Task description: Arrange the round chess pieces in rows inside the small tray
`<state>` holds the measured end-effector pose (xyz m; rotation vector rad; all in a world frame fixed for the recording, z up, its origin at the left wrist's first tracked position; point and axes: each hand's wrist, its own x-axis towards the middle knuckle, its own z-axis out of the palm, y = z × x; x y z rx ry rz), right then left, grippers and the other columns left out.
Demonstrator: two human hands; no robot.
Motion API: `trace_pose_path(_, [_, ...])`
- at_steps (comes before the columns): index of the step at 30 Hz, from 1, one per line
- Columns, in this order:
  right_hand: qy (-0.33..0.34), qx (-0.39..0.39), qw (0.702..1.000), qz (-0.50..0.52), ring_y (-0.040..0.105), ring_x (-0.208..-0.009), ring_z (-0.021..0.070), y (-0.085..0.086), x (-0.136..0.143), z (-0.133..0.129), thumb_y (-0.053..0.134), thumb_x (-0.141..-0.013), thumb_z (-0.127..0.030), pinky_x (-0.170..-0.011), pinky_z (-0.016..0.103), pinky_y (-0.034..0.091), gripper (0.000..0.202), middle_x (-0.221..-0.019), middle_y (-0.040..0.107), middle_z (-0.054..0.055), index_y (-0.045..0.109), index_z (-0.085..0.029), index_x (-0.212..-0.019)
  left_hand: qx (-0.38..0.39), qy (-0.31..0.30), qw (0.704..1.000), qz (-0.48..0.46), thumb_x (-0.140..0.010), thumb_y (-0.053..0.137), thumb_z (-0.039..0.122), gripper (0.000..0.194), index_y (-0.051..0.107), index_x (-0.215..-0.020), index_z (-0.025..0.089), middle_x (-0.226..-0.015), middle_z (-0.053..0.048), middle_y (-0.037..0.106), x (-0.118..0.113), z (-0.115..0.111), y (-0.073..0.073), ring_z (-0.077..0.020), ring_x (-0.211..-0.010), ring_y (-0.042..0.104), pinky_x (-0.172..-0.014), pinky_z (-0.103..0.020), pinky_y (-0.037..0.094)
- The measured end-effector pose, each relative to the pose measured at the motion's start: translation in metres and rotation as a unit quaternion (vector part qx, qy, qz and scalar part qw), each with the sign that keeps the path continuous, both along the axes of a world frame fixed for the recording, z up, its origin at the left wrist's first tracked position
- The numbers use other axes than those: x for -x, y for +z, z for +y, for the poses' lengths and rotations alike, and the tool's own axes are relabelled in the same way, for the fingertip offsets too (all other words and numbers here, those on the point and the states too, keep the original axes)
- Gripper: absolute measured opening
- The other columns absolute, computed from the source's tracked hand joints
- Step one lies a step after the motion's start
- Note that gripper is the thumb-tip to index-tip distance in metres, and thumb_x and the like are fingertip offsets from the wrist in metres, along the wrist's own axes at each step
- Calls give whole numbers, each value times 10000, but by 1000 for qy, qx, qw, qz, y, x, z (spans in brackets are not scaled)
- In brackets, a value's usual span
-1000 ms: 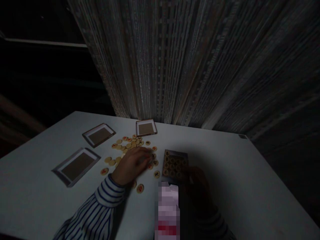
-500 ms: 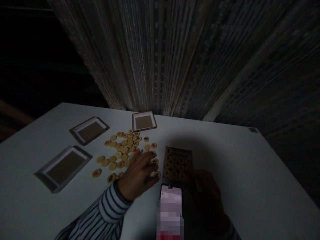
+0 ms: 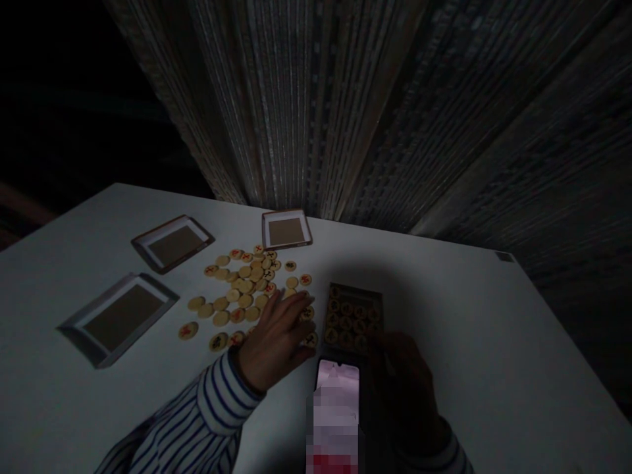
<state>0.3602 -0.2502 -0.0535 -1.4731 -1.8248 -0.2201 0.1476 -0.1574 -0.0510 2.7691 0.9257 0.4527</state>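
My left hand hovers over or rests among round wooden Chinese chess pieces, with its fingers apart and curved down. Pieces with dark characters lie by its fingertips; I cannot make out anything held. To the right, a shallow box contains several such pieces laid in rows, their marked faces up, with some bare space along its far side. My right hand, deep in shadow, has its fingers bent at the near right corner of that box, closed on its edge. The pieces outside the box lie loose, many blank side up, some with red characters.
A lit phone lies in front of the box, between my hands. Three shallow trays stand around the loose pieces: one near left, one behind it and one at the back. A striped curtain hangs behind the white table.
The view has shifted slightly, so the table and trays sit higher in the picture. My left fingers remain over the same pieces, and my right hand stays at the box corner.
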Motion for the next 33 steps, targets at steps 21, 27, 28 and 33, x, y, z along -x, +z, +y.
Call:
trace_pose_path(21, [8,-11,1000,0,560,-633,160,6,3,3,479,-855,-120,-552,287,472,147,-678,613,30,569,-189,-948,-78,-24,993,-91,-801,610,239,189,628,-974,166,-1128,-125,615,2,3,7,-290,-1143,494,-1037,-587,261])
trace_pose_path(27, [13,-4,1000,0,564,-656,164,4,1,2,478,-854,-118,-576,293,472,162,-700,617,34,568,-181,-972,-80,-30,988,-128,-842,567,251,180,613,-990,159,-1057,-108,650,2,4,10,-252,-1093,544,-1047,-557,259])
trace_pose_path(28, [11,-4,1000,0,564,-659,164,4,0,2,480,-853,-117,-581,293,472,163,-702,617,35,569,-180,-975,-76,-31,988,-134,-850,558,261,176,612,-989,166,-1043,-99,656,2,5,10,-241,-1085,551,-1051,-547,256])
trace_pose_path(33, [-1,-12,1000,6,567,-651,161,4,1,3,462,-868,-131,-586,292,474,141,-701,622,36,568,-179,-948,-49,-42,990,-127,-856,549,278,174,613,-981,175,-976,-65,679,0,15,23,-206,-1007,591,-1060,-521,239])
